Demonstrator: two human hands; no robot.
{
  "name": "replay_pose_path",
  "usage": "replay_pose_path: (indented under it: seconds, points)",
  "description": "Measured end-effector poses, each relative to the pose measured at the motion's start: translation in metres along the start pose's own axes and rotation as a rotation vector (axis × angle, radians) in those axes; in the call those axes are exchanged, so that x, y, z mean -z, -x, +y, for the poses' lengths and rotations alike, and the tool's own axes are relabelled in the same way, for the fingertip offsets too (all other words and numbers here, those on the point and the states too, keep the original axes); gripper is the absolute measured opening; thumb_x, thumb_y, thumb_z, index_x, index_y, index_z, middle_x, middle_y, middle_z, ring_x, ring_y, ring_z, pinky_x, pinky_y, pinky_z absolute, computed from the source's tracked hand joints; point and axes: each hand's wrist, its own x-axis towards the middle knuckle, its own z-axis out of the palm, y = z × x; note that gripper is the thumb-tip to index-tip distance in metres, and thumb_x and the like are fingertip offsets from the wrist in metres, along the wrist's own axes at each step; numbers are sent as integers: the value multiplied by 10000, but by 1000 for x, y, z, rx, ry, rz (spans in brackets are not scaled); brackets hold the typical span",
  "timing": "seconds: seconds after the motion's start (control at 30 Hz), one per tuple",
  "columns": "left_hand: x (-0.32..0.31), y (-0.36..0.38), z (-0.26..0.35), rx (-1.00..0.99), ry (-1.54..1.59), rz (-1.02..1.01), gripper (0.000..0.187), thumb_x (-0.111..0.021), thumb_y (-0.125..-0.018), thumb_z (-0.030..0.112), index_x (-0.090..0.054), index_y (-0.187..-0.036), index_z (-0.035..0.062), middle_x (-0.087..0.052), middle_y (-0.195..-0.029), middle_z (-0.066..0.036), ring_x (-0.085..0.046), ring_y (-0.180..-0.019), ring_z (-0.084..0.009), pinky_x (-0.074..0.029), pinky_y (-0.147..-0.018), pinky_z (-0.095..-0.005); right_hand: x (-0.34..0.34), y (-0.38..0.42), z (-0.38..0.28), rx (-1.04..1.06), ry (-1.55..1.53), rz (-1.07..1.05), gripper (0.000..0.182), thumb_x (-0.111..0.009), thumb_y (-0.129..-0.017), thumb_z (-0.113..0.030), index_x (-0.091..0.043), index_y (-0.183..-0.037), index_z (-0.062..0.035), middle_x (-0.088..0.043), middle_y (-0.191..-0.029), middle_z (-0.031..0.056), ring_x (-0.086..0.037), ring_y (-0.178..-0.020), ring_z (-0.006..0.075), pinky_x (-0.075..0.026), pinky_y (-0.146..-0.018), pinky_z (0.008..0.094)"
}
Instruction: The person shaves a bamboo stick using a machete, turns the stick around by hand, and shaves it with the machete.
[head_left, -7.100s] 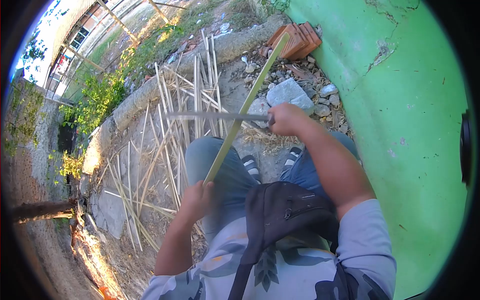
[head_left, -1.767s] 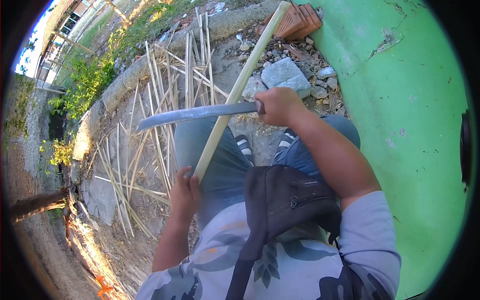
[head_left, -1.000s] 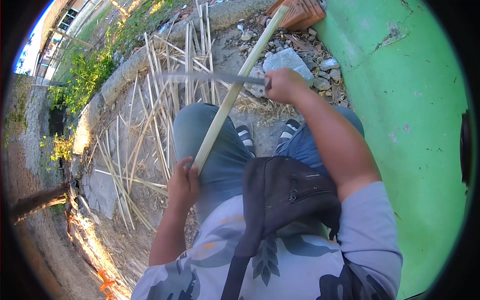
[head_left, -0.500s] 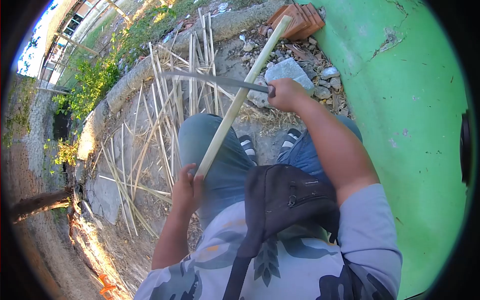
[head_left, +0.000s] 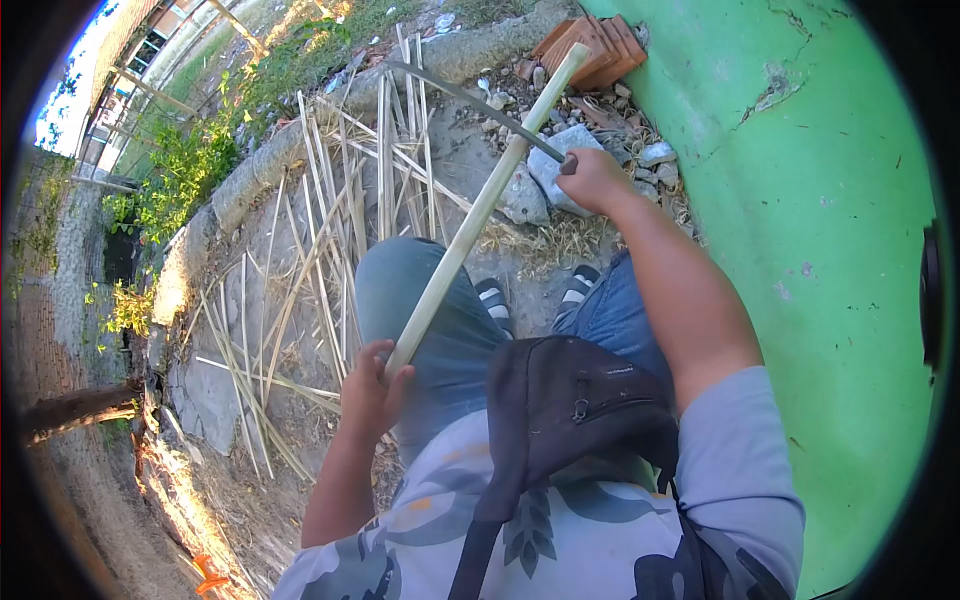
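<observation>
My left hand (head_left: 373, 392) is closed around the near end of a long pale bamboo strip (head_left: 462, 238), by my left thigh. The strip slants up and away to the right, over my left knee. In my right hand (head_left: 596, 181) is the handle of a machete (head_left: 478, 104), whose long thin blade points up and to the left. The blade crosses the strip near its far end and seems to touch it. My fingers hide most of the handle.
Many thin split strips (head_left: 318, 230) lie scattered on the ground at the left. Ahead are a grey stone block (head_left: 570, 165), rubble and stacked orange bricks (head_left: 592, 52). A green wall (head_left: 810, 250) rises close on my right. A low stone kerb (head_left: 240, 190) curves along the far left.
The machete has moved up along the strip toward its far end, its tip swinging upward. My right hand has shifted forward and right. The left hand keeps hold of the strip, which has tilted slightly.
</observation>
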Motion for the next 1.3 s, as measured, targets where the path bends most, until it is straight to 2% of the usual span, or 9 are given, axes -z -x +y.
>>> replay_pose_path:
  seconds: [0.13,0.23,0.37,0.47,0.6,0.9,1.0,1.2,1.3]
  points:
    - [-6,1,0,-31,25,40,444,-734,-958,258,-508,-1302,92,-512,-636,-68,-504,-544,-225,-397,-553,-380,-3,21,-36,117,-41,-26,200,-685,-841,-271,-733,-928,-98,-732,-874,195,-698,-855,427,-568,-780,491]
    - [-11,2,-8,-70,42,67,431,-728,-963,243,-505,-1293,78,-465,-603,-49,-450,-512,-188,-353,-524,-362,-2,35,-55,306,153,-128,174,-667,-865,-273,-726,-918,-119,-722,-861,198,-697,-848,425,-569,-772,498]
    - [-12,1,-10,-87,21,82,468,-762,-935,235,-501,-1288,73,-449,-594,-39,-443,-504,-166,-339,-507,-352,-3,16,-38,180,169,-99,186,-687,-855,-293,-728,-900,-117,-730,-866,189,-704,-865,408,-567,-779,502]
    - [0,2,2,19,-26,-8,579,-818,-873,304,-492,-1314,117,-641,-724,-104,-649,-635,-289,-495,-610,-406,-3,7,-21,123,9,37,228,-712,-844,-314,-737,-905,-95,-735,-878,185,-705,-867,405,-563,-782,496]
    - [3,1,4,131,68,-44,581,-839,-849,276,-491,-1272,83,-720,-806,-132,-704,-677,-265,-530,-636,-389,11,17,-31,97,-67,52,256,-728,-833,-321,-745,-917,-79,-735,-885,189,-707,-870,402,-561,-787,489]
    - [11,5,20,279,168,-44,257,-741,-929,201,-643,-1006,-23,-723,-784,-139,-686,-686,-180,-520,-622,-324,14,34,-55,277,204,-49,186,-639,-863,-293,-712,-881,-123,-730,-825,140,-716,-814,382,-566,-755,504]
    - [12,13,19,382,224,-83,286,-714,-956,249,-656,-1016,-25,-723,-789,-150,-691,-677,-207,-523,-633,-349,8,36,-55,307,244,-88,182,-620,-866,-291,-706,-860,-131,-726,-812,139,-719,-807,374,-568,-748,507]
    - [27,38,22,414,-101,-107,343,-691,-971,312,-659,-1051,-21,-721,-817,-179,-701,-716,-291,-521,-664,-394,7,36,-50,312,240,-79,164,-636,-848,-279,-709,-850,-132,-726,-808,156,-719,-799,382,-569,-741,509]
    - [25,64,-3,451,19,-113,325,-692,-979,298,-655,-1047,-18,-694,-776,-136,-685,-715,-259,-517,-665,-402,7,35,-48,305,230,-74,166,-636,-847,-279,-708,-848,-130,-726,-808,160,-718,-797,384,-567,-743,513]
